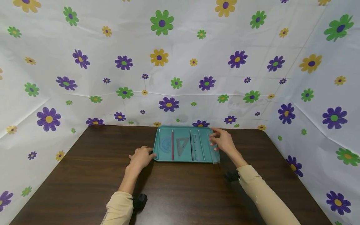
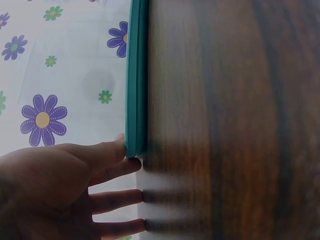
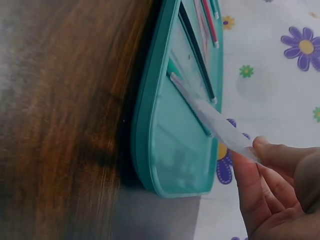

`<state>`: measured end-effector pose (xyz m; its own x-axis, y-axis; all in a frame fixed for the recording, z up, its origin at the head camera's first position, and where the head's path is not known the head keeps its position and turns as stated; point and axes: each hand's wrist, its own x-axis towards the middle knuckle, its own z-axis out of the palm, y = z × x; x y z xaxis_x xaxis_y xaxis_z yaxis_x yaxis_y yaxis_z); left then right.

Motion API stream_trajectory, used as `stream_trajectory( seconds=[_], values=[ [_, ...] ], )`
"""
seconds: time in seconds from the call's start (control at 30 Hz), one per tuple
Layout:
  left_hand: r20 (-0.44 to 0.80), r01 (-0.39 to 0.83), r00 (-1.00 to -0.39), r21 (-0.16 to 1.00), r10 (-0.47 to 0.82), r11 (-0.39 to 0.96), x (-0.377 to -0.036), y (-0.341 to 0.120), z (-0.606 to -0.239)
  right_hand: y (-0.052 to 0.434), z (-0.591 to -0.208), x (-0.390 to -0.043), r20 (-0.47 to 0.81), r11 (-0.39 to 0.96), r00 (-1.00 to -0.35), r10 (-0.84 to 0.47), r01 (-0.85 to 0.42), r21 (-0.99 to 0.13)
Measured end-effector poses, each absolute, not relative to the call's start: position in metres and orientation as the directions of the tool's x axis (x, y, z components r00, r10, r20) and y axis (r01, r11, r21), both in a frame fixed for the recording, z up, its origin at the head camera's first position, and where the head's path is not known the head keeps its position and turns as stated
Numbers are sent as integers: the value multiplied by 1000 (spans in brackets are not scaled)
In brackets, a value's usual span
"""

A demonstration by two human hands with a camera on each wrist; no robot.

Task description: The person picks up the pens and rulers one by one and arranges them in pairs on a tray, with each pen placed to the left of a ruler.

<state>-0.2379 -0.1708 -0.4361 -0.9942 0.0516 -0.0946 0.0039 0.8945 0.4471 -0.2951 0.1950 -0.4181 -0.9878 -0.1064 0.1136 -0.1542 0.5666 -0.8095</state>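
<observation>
The teal tray [image 1: 184, 158] sits at the desk's [image 1: 84, 175] far edge against the flowered backdrop [image 1: 168, 62], with bare wood on both sides and in front. The left hand [image 1: 141, 157] lies released, fingers straight, touching the tray's left rim. The right hand [image 1: 222, 140] pinches a clear ruler [image 3: 220, 125] over the tray's right edge.

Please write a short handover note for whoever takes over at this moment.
Left hand: open, fingers touching the near left corner of the teal plastic tray on the dark wooden table.
Right hand: pinches the clear plastic ruler, one end raised over the tray's right edge.
In tray: protractor, red pencil, set square, black pencil.
Left, likely: ruler not yet lying flat.
</observation>
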Motion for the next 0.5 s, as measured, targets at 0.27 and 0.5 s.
stream_trajectory(
  seconds=[0.27,0.5],
  values=[
    [-92,11,-994,445,58,896,-237,-168,-437,198,-424,-306,92,563,-989,-113,-140,-815],
    [-96,-1,-994,457,48,889,-237,-170,-438,195,-429,-315,89,588,-987,-135,-152,-795]
  ],
)
